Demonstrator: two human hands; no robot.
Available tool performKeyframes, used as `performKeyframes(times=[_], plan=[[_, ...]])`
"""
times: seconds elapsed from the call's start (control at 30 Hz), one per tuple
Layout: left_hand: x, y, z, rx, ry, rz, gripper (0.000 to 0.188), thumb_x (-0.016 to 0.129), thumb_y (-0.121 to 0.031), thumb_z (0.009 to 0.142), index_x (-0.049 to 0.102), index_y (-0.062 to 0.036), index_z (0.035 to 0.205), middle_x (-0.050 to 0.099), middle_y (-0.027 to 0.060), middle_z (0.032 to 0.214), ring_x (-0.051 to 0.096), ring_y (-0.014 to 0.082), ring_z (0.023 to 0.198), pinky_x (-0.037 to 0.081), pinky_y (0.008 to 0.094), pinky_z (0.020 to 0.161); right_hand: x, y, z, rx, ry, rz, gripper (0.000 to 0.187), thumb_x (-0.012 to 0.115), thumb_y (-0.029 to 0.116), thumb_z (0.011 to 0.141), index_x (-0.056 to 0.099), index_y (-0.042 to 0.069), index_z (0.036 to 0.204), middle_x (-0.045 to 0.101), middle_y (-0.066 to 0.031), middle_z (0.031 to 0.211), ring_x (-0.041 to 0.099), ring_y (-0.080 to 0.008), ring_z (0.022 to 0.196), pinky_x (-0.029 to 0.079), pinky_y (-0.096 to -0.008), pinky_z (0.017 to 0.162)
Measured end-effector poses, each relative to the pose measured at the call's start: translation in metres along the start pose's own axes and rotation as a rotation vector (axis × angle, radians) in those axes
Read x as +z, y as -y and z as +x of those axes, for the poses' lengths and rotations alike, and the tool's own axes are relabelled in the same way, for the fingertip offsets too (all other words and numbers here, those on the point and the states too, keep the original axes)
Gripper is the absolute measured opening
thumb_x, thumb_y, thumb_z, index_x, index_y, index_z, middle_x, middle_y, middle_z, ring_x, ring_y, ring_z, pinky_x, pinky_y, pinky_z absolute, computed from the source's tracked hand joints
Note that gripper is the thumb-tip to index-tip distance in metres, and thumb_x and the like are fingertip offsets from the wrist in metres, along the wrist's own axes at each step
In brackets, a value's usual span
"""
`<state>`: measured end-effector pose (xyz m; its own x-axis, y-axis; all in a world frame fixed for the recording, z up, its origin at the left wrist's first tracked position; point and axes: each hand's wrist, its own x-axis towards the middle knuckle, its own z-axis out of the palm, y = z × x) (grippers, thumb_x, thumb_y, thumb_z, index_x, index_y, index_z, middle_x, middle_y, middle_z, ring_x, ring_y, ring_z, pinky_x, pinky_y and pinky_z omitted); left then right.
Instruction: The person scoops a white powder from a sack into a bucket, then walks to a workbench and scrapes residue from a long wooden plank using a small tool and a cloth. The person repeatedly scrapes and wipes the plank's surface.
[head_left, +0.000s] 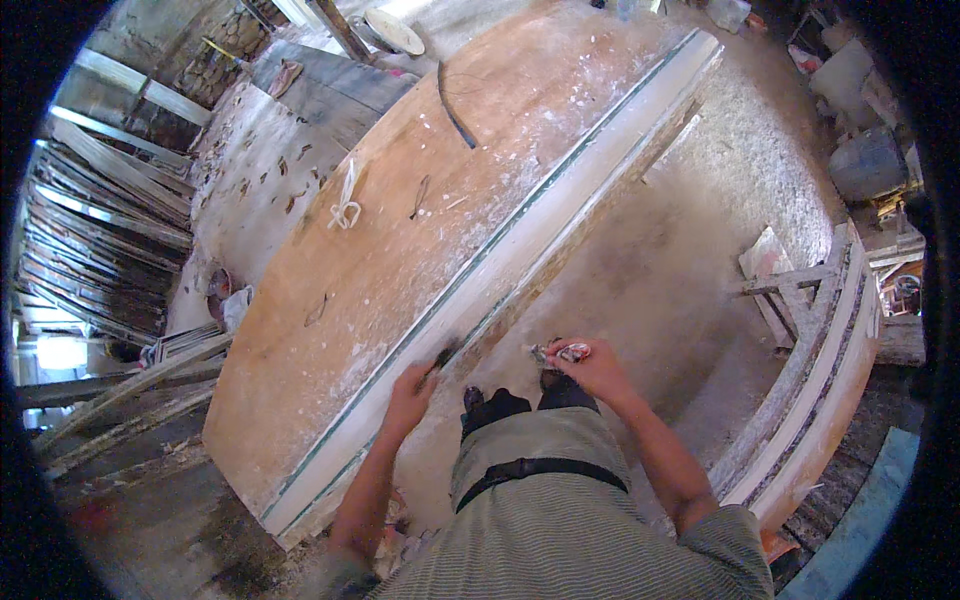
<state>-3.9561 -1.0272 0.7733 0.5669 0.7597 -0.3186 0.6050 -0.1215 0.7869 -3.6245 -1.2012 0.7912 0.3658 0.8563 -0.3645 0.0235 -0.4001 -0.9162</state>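
Note:
A long whitish plank (500, 254) with green lines along its edges runs slantwise past me, beside a broad orange-brown panel (330, 290). At the plank's near edge is my left hand (406, 402), its fingers closed on a small dark thing (445, 356) that touches the plank; its kind cannot be made out. My right hand (598, 372) is in front of my waist, off the plank. It is closed round a small red-and-white object (573, 352) with a greyish end, whose kind is unclear.
White string (346, 208) and a dark curved strip (455, 110) lie on the panel. A curved wooden frame (810, 390) stands at my right. Stacked wooden strips (100, 240) fill the far left. A dusty grey-blue container (868, 162) is at the right back.

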Motion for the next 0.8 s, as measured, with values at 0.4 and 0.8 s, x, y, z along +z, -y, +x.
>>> performKeyframes(times=[0.4, 0.8], plan=[[0.124, -0.137, 0.195, 0.239, -0.047, 0.174, 0.035, 0.064, -0.028, 0.097, 0.071, 0.0043, 0.107, 0.068, 0.0295, 0.105, 0.066, 0.0457, 0.1, 0.051, 0.0477, 0.09, -0.084, -0.062, 0.009, 0.14, -0.113, -0.07, 0.017, 0.081, 0.017, 0.085, 0.079, 0.008, 0.099, 0.078, -0.0079, 0.089, 0.071, -0.0145, 0.08, 0.056, -0.031, 0.076], [0.004, -0.06, 0.035, 0.185, 0.186, 0.696, 0.035, 0.066, -0.016, 0.092, 0.068, -0.0195, 0.126, 0.065, 0.0089, 0.106, 0.068, 0.0305, 0.09, 0.058, 0.0443, 0.07, -0.137, -0.076, -0.004, 0.234, -0.248, 0.112, 0.015, 0.081, 0.014, 0.086, 0.078, 0.007, 0.099, 0.078, -0.0063, 0.094, 0.07, -0.014, 0.083, 0.056, -0.0294, 0.079]])
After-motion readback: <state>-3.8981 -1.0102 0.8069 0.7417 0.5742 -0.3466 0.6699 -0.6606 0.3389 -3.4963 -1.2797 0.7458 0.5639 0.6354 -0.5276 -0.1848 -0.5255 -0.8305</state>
